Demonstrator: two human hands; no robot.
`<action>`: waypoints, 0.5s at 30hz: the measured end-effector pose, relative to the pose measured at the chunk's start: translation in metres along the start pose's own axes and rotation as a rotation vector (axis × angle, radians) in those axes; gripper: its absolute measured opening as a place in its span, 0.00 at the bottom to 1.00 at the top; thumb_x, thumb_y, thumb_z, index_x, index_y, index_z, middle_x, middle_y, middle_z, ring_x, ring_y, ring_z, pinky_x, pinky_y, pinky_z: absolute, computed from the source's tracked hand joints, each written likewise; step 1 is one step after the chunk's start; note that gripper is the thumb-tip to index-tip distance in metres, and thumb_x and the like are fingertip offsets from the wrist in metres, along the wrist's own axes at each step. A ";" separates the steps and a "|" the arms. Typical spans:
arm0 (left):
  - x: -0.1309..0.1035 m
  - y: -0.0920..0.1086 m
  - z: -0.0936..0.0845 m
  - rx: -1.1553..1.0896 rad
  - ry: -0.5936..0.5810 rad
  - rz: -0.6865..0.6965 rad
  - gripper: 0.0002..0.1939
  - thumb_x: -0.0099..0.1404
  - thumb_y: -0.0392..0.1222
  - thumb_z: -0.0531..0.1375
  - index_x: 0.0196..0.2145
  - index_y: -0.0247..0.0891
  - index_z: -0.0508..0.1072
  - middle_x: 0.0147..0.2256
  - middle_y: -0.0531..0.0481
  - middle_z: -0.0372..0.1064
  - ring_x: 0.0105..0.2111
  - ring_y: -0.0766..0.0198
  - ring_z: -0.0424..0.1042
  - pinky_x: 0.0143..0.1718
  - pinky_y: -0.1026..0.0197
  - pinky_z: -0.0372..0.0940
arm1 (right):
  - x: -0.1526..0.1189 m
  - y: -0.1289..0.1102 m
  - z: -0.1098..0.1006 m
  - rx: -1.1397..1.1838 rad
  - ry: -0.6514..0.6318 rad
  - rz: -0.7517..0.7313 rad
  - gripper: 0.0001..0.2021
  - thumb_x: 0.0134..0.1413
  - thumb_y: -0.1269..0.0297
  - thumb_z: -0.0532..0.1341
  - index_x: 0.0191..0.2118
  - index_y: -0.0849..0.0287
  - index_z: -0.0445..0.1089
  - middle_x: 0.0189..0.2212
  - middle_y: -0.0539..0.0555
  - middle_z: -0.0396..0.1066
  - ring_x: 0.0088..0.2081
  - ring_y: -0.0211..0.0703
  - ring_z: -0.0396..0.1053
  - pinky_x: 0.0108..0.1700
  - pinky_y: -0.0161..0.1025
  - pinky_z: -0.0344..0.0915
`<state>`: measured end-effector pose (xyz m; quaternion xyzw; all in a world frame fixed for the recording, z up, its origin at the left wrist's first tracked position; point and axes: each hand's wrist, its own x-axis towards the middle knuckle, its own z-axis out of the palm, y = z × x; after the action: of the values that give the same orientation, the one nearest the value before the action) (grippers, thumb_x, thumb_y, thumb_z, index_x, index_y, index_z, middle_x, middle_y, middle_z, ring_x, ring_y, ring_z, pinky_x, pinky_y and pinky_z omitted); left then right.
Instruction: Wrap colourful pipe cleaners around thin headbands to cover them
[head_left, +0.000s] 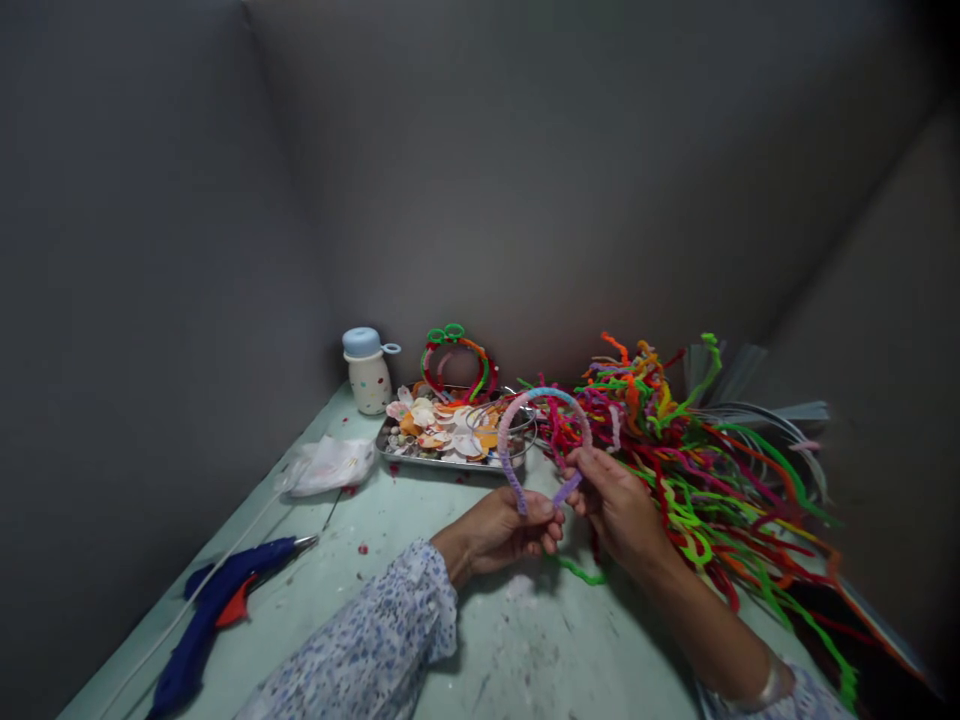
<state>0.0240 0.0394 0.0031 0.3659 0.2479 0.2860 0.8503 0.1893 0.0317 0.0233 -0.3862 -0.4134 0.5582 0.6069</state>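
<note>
A headband (504, 432) wrapped in fuzzy pink, light blue and purple stands upright between my hands, its curve at the top. My left hand (517, 525) pinches its lower left end. On the other side, my right hand (611, 495) has its fingers closed on the lower right part, near the purple end. Just behind the headband is a metal tray (431, 467) of petal-shaped pieces and small beads. To the right of my right hand spreads a large tangled pile of colourful pipe cleaners (675, 480).
A blue glue gun (206, 620) with a red trigger and pale cord lies at the left. Behind it are a plastic packet (334, 467) and a white bottle (369, 380) with a blue lid. Green and red headbands (480, 370) stand on the tray. Grey walls enclose the table.
</note>
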 end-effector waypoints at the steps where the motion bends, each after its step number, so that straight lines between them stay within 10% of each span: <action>1: 0.000 0.000 0.000 -0.003 0.002 0.001 0.13 0.53 0.42 0.67 0.29 0.27 0.73 0.24 0.49 0.69 0.20 0.71 0.68 0.21 0.70 0.59 | 0.000 0.000 0.000 -0.010 -0.004 -0.001 0.12 0.51 0.54 0.65 0.33 0.59 0.71 0.24 0.47 0.68 0.18 0.29 0.62 0.18 0.26 0.59; 15: 0.001 -0.004 0.000 -0.031 -0.038 0.037 0.15 0.56 0.44 0.66 0.35 0.27 0.74 0.30 0.45 0.71 0.25 0.68 0.73 0.20 0.71 0.59 | 0.001 -0.011 -0.001 -0.082 -0.004 -0.017 0.12 0.52 0.54 0.64 0.34 0.58 0.70 0.23 0.47 0.67 0.19 0.31 0.63 0.20 0.28 0.59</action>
<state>0.0261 0.0375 -0.0004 0.3626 0.2203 0.2982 0.8550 0.1943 0.0323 0.0336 -0.4063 -0.4404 0.5361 0.5946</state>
